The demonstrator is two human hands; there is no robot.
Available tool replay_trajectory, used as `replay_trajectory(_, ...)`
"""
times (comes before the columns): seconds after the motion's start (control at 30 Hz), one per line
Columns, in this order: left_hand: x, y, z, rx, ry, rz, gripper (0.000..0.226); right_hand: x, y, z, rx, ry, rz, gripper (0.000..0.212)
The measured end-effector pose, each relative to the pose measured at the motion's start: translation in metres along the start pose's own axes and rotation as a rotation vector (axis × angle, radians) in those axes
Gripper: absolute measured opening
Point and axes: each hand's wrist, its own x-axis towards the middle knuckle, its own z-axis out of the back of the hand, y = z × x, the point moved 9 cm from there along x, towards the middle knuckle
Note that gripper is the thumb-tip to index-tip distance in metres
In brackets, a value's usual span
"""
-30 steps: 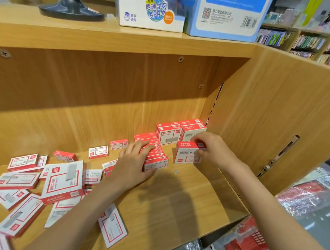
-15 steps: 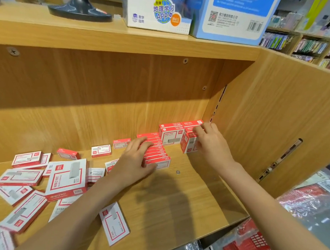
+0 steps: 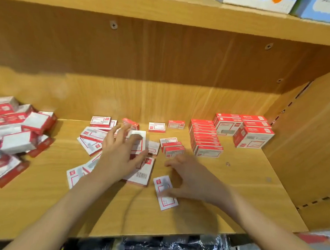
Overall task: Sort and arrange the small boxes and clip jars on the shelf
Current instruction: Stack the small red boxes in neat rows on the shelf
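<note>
Left hand (image 3: 120,153) spread flat, fingers splayed over loose flat boxes (image 3: 140,140) mid-shelf, pressing or hovering (blur, cannot tell which). Right hand (image 3: 192,176) relaxed, fingers loosely curled, holding nothing, thumb side over lone small box (image 3: 165,192) lying flat near shelf (image 3: 233,196) front edge. That box just under right hand, nearer it than left; long axis runs front-to-back, slightly skewed. Tidy row (image 3: 205,139) and stacked boxes (image 3: 252,134) sit rightward at back corner. Heap (image 3: 14,135) far left. Labels red-white, print unreadable.

L grip (image 3: 120,151) fingers spread, palm down; R grip (image 3: 192,176) loosely curled, both forearms extended.
</note>
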Motion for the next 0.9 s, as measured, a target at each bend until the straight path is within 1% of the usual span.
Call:
replay_trajectory(0.03, -0.003, 0.005, -0.005, -0.022, 0.048, 0.051, 0.073, 0.004, 0.003, -0.003, -0.019, 0.020, -0.019, 0.077)
replay_trajectory(0.1, -0.008, 0.008, -0.009, -0.054, 0.069, 0.061, 0.080, 0.012, 0.007, -0.007, 0.004, 0.032, -0.030, 0.075)
replay_trajectory(0.17, -0.009, 0.010, -0.008, -0.070, 0.077, 0.042, 0.081, 0.015, 0.006, -0.007, 0.083, 0.055, -0.049, 0.063)
replay_trajectory(0.23, -0.007, 0.012, -0.005, -0.086, 0.099, 0.035, 0.082, 0.016, -0.004, 0.000, 0.163, 0.028, -0.087, 0.056)
replay_trajectory(0.33, -0.007, 0.010, -0.004, -0.076, 0.093, 0.032, 0.081, 0.007, -0.024, 0.006, 0.169, -0.045, -0.171, 0.059)
replay_trajectory(0.4, -0.007, 0.006, -0.002, -0.032, 0.034, 0.018, 0.075, -0.004, -0.034, 0.001, 0.174, -0.072, -0.242, 0.064)
replay_trajectory(0.5, -0.005, -0.014, 0.007, -0.011, -0.131, -0.126, 0.046, -0.021, -0.049, -0.002, 0.180, -0.091, -0.351, 0.066)
replay_trajectory(0.53, -0.002, -0.021, 0.008, -0.027, -0.154, -0.163, 0.040, -0.027, -0.053, -0.001, 0.176, -0.104, -0.373, 0.066)
replay_trajectory(0.6, 0.007, -0.033, 0.005, -0.049, -0.137, -0.208, 0.037, -0.037, -0.061, 0.002, 0.229, -0.159, -0.395, 0.063)
replay_trajectory(0.67, 0.014, -0.044, -0.003, -0.037, -0.082, -0.240, 0.041, -0.046, -0.066, 0.010, 0.276, -0.264, -0.372, 0.049)
replay_trajectory(0.73, 0.017, -0.053, -0.010, -0.026, -0.028, -0.262, 0.050, -0.052, -0.072, 0.024, 0.237, -0.384, -0.323, 0.035)
replay_trajectory(0.77, 0.018, -0.055, -0.012, -0.017, -0.018, -0.266, 0.056, -0.053, -0.074, 0.032, 0.203, -0.419, -0.289, 0.031)
replay_trajectory(0.87, 0.023, -0.063, -0.014, 0.035, -0.013, -0.270, 0.071, -0.047, -0.073, 0.046, 0.015, -0.429, -0.140, 0.022)
replay_trajectory(0.9, 0.025, -0.065, -0.016, 0.062, 0.006, -0.265, 0.073, -0.044, -0.070, 0.047, -0.066, -0.430, -0.104, 0.023)
